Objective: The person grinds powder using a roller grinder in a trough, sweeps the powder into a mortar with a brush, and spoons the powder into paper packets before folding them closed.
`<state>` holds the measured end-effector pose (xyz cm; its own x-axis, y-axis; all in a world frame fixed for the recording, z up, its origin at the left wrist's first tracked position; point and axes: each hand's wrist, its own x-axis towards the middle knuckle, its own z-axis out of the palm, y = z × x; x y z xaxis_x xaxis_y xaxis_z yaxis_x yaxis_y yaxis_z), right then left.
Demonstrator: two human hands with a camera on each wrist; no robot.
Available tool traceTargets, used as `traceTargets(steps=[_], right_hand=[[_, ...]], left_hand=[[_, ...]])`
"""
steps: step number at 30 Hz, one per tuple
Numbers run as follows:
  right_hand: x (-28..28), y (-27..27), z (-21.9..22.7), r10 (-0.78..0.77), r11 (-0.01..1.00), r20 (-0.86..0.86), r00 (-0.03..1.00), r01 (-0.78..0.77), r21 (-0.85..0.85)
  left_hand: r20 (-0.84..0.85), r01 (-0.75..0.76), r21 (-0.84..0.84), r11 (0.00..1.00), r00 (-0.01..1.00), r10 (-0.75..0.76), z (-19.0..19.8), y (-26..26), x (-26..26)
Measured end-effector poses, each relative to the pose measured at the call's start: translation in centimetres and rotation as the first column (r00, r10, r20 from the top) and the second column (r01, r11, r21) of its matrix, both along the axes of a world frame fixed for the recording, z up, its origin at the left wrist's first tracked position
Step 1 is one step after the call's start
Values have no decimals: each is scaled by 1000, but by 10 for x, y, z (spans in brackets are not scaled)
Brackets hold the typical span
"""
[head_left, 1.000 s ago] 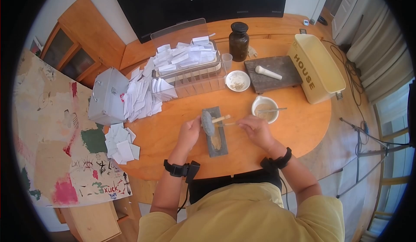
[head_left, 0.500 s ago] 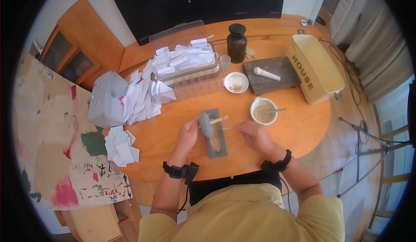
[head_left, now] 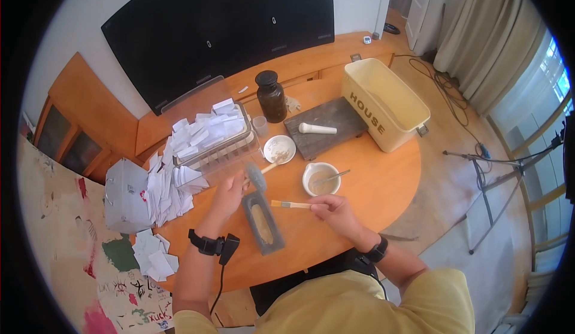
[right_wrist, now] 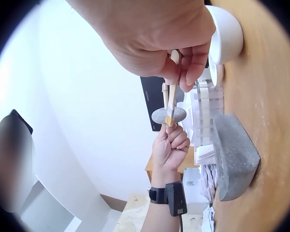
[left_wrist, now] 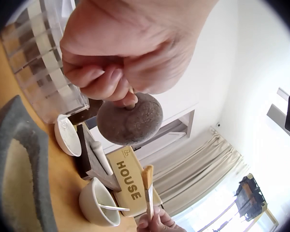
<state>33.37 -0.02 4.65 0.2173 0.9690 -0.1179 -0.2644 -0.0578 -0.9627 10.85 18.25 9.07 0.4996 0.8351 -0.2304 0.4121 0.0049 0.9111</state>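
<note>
My left hand (head_left: 227,197) grips one end of the wooden axle of a grey stone grinding wheel (head_left: 256,178), raised above the far end of a grey stone trough (head_left: 272,248). Pale brown powder (head_left: 262,223) lies along the trough's hollow. Between thumb and fingers my right hand (head_left: 336,212) pinches the handle of a flat brush (head_left: 291,205). Its tan bristles point left, toward the trough. Seen from the left wrist, the wheel (left_wrist: 130,120) hangs below curled fingers, and the brush (left_wrist: 149,191) stands apart from it.
Just beyond the right hand stands a white mortar (head_left: 321,179) with a spoon in it. Farther back are a white dish (head_left: 280,149), a pestle (head_left: 317,128) on a dark board (head_left: 311,145), a brown jar (head_left: 271,97) and a cream HOUSE bin (head_left: 383,106). Paper slips (head_left: 165,187) crowd the left.
The head view has swung right. My left hand has raised the wheel off the trough's middle toward its far end. The brush now shows its flat side, bristles left.
</note>
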Motion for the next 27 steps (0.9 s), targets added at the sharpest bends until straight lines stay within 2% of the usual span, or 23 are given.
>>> traceTargets(steps=[4,7,10,13,16,19,23,27], right_hand=[[23,-16,11,-112,993,-54,992,110,-41],[42,-25,13,-178,984,-72,981,176,-36],[56,-28,16,-238,971,-80,968,235,-47],[66,-28,14,-272,962,-82,959,269,-47],[73,-27,9,-294,956,-73,953,293,-30],[77,-25,10,-312,950,-80,947,309,-41],[83,-24,13,-327,945,-80,941,324,-55],[86,-24,12,-349,937,-91,933,344,-63]], left_hand=[[55,184,140,973,980,-193,-3,34,50],[51,219,73,973,973,-223,-4,55,98],[129,209,-25,978,970,-205,12,62,145],[-12,345,34,938,939,-345,-1,98,181],[-94,329,66,942,942,-322,-21,117,217],[-135,286,-5,958,949,-284,-36,125,243],[-201,324,74,943,931,-304,-29,116,261],[-279,400,187,897,898,-342,-46,121,273]])
